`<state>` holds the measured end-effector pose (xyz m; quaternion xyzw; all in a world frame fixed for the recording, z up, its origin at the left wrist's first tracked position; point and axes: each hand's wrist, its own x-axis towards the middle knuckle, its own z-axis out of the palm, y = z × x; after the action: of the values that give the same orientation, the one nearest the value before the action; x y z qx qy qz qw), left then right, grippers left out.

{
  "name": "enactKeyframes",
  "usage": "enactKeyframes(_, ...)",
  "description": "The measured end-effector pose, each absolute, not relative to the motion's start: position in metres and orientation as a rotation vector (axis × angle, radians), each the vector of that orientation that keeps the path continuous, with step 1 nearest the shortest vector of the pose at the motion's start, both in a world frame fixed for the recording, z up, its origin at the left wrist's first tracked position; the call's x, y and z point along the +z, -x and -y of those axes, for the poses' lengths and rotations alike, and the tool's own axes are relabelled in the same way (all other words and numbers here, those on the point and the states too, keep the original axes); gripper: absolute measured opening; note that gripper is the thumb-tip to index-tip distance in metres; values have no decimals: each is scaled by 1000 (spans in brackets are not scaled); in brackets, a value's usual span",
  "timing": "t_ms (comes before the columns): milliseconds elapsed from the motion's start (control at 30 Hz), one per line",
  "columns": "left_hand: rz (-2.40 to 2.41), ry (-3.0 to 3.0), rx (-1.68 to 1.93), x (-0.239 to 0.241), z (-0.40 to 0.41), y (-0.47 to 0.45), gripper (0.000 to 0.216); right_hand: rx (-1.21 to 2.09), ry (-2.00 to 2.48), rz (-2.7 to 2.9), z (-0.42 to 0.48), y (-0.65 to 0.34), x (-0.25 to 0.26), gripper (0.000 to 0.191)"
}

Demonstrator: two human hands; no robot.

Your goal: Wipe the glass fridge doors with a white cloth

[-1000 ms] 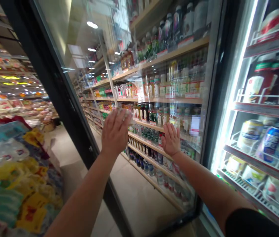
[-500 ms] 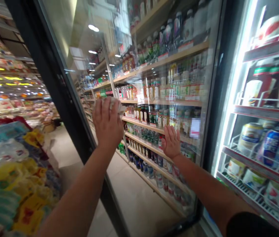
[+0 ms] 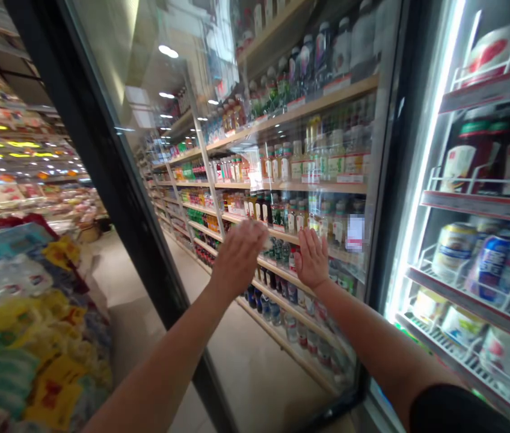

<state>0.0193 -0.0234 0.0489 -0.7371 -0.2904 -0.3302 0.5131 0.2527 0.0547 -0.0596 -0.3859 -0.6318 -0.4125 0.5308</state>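
My left hand (image 3: 238, 257) is pressed flat against the open fridge's glass door (image 3: 178, 84), with a bit of white cloth (image 3: 266, 240) showing under its fingertips. The hand is blurred by motion. My right hand (image 3: 313, 258) lies open on the same pane just to the right, fingers spread and pointing up, holding nothing. Through the glass I see store shelves full of bottles (image 3: 309, 174).
The door's black frame (image 3: 101, 150) runs diagonally on the left. The lit fridge interior on the right has wire shelves with cans (image 3: 489, 264) and cartons (image 3: 466, 159). Piled bagged goods (image 3: 20, 313) fill the lower left, with the aisle floor (image 3: 255, 373) beyond the glass.
My left hand with the cloth swept up and left across the glass, then down and right until it is close beside my right hand. The right hand stayed in place.
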Motion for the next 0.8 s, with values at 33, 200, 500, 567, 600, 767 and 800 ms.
enactKeyframes(33,640,1852,-684,42,23,-22,62,-984,921,1510,-54,-253,-59,65)
enactKeyframes(200,697,1838,-717,44,22,-19,61,-972,911,1518,-56,-252,-59,65)
enactKeyframes(500,450,1920,-949,36,8,-5,71,-744,768,1596,-19,-240,-37,67)
enactKeyframes(567,394,1886,-995,34,6,-4,71,-745,551,1709,-3,-225,-19,67)
enactKeyframes(600,373,1856,-1016,34,6,-3,71,-746,437,1783,3,-216,-9,67)
enactKeyframes(767,337,1713,-1091,32,7,-2,67,-670,273,1971,3,-187,24,47)
enactKeyframes(800,339,1694,-1092,31,8,-2,65,-705,271,1994,0,-186,27,42)
